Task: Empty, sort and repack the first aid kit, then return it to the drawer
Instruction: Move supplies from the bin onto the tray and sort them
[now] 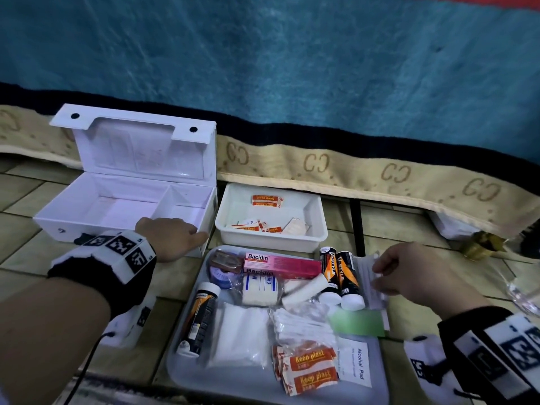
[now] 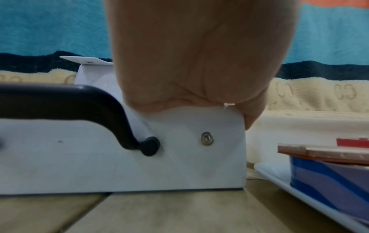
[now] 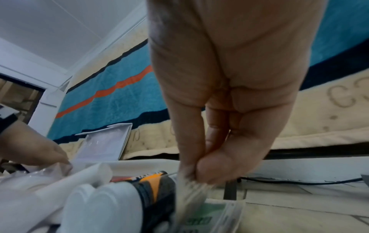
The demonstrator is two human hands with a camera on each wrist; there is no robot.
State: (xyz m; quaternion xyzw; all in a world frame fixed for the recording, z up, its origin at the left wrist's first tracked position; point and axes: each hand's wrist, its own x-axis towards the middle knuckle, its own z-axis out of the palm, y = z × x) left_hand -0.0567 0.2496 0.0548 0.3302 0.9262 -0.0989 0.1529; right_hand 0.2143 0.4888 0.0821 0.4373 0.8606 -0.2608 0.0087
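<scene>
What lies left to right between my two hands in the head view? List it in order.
Left hand gripping the first aid box rim → blue tin → pink Bacidin box → two orange-black tubes → white packet pinched by the right hand.

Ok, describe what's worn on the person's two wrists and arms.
Both forearms are bare. The left wrist and right wrist each wear a black cuff with a white band of black-and-white square code markers; a thin black cable trails from the left one.

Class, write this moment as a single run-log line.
first aid box: open, empty | left hand: holds box front wall | right hand: grip pinching clear packet by tray | supplies: unpacked
</scene>
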